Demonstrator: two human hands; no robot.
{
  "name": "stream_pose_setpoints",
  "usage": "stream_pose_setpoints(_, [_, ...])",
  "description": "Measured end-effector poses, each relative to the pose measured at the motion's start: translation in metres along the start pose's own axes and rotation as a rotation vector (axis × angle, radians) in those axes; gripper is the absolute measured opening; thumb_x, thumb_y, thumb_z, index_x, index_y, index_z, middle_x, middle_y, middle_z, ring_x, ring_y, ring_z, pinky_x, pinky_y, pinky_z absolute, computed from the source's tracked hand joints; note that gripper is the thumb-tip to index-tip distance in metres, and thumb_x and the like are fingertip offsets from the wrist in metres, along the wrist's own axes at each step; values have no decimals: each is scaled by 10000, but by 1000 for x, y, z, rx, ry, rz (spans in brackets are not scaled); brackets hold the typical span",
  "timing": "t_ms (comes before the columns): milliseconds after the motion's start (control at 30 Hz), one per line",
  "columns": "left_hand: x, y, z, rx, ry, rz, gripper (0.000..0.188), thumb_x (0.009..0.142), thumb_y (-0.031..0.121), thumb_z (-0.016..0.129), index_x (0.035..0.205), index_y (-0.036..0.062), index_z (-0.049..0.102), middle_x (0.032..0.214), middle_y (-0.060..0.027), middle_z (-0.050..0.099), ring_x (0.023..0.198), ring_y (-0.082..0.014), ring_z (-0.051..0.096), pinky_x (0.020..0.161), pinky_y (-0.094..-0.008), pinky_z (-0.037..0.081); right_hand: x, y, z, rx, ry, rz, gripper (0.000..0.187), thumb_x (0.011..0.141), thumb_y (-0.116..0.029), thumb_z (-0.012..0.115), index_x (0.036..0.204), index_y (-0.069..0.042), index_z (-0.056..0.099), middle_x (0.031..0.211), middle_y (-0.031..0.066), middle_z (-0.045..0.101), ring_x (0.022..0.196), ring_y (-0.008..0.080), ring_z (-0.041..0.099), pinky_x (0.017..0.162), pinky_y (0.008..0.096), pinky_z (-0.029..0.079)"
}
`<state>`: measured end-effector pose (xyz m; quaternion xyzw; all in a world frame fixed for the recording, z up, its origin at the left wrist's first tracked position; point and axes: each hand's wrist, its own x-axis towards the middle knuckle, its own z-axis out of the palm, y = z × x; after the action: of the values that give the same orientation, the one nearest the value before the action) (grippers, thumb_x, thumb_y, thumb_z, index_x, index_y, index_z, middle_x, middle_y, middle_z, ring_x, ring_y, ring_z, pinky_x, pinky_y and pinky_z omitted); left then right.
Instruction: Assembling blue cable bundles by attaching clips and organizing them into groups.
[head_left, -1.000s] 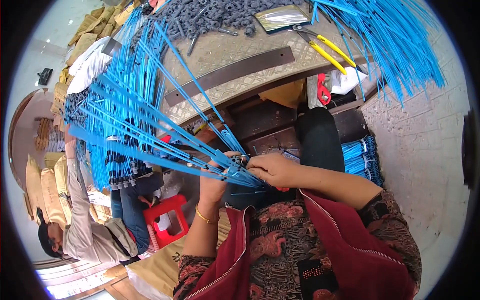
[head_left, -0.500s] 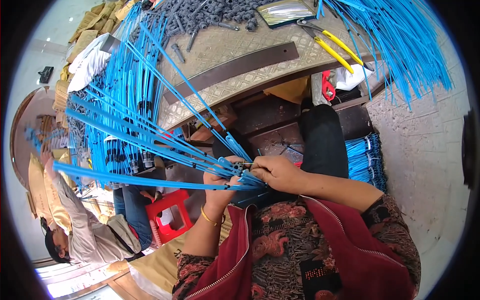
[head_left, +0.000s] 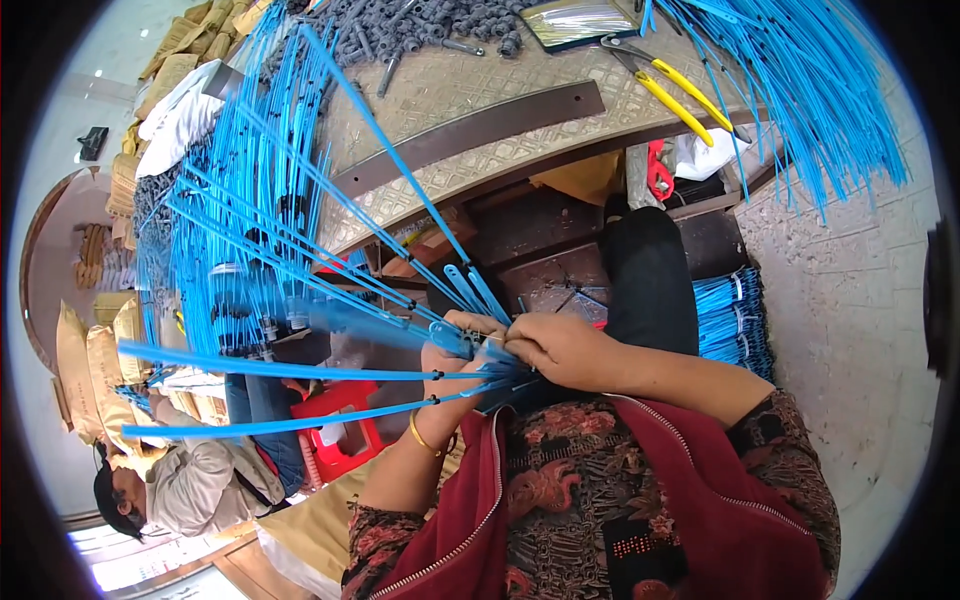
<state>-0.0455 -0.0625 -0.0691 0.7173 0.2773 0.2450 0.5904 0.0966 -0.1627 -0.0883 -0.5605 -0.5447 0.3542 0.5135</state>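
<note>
My left hand (head_left: 450,362) is closed round the gathered ends of several long blue plastic strips (head_left: 275,368), which fan out to the left and carry small black clips. A small dark piece sits among the strip ends, partly covered by my fingers. Pressed against the same spot, my right hand (head_left: 562,347) has its fingertips pinched on a thin pale wire that barely shows. The bundle is held above my lap, close to my body. Some strips on the left are smeared by motion.
Ahead, a patterned table (head_left: 450,105) bears grey plastic fittings (head_left: 400,28), a tray of silvery wires (head_left: 578,22), yellow-handled pliers (head_left: 675,95) and blue strips (head_left: 800,90). To the left are more strips (head_left: 270,180), a red stool (head_left: 345,405) and a seated co-worker (head_left: 195,485).
The blue strips in my left hand have swung and spread, one now lower on the left. Both hands stay together. The co-worker's raised arm has come down.
</note>
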Motion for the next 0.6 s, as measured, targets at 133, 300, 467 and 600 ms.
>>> stream_pose_setpoints(133, [-1,6,0,-107,-21,-55,153,771,54,647,833,13,513,758,-70,601,701,-107,562,633,-267,460,9,-26,-20,-25,17,-39,139,873,-135,528,980,-48,544,783,138,588,671,266,596,618,343,462])
stream_pose_setpoints(300, [1,2,-7,128,-100,-53,163,766,93,657,800,13,520,707,-54,579,654,-97,540,582,-265,440,20,-41,-33,-107,-161,-68,146,873,-130,519,1006,-72,541,796,137,607,671,258,613,614,341,472])
stream_pose_setpoints(467, [1,15,-7,132,-134,1,158,759,97,656,788,13,526,668,-43,557,627,-93,522,556,-264,431,23,-51,-38,-280,-318,30,145,871,-133,520,997,-60,521,759,128,607,667,240,623,603,338,476])
stream_pose_setpoints(600, [2,14,-9,122,-204,-17,188,772,124,673,808,20,520,709,-35,571,646,-82,528,581,-239,440,25,-39,-42,-57,-331,70,155,885,-189,521,938,-43,525,723,160,600,656,326,603,606,364,482])
